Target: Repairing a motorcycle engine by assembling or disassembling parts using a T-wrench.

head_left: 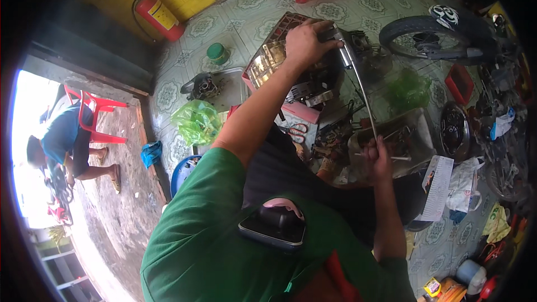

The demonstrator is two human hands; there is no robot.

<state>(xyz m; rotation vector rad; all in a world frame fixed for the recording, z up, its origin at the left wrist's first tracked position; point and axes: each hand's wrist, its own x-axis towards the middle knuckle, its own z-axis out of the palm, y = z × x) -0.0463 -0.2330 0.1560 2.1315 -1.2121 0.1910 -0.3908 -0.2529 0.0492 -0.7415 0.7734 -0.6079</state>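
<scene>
A slip could be expected if force is put on the long metal rod (pixel 361 92) unevenly, so that its head is thrown off the engine part (pixel 316 86). The left hand (pixel 305 42) is clenched over the rod's far head; the right hand (pixel 377 159) is closed around its near end.

A small motorcycle repair workshop, open to the street.
A motorcycle wheel (pixel 417 36), engine parts (pixel 201 85) on a metal tray (pixel 232 92), scattered tools and a fire extinguisher (pixel 158 15) crowd the patterned tile floor (pixel 251 5).
</scene>
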